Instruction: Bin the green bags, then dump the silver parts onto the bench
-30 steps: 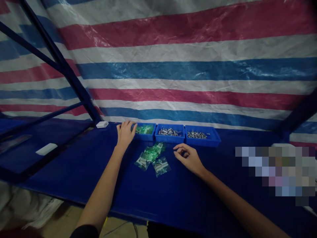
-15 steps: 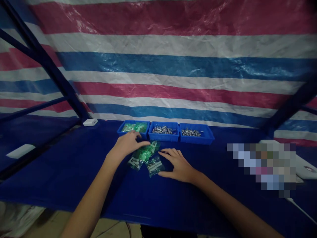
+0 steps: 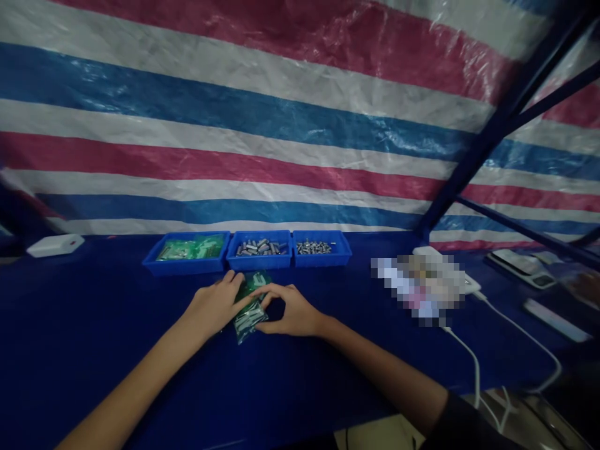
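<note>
Flat clear-green plastic packets (image 3: 248,322) w/ metal pcs: just in front of mid blue plastic bin (image 3: 260,260). L hand (image 3: 213,305), R hand (image 3: 295,312) curled over them, grip can't tell. Prob. light, limp, slick; pinch edges.

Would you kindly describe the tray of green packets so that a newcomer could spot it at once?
Find the striped sheet behind the dark blue table. Along its foot, look for the leftmost of three blue trays. It alone holds green packets; the middle tray and right tray hold small metal parts.
</note>
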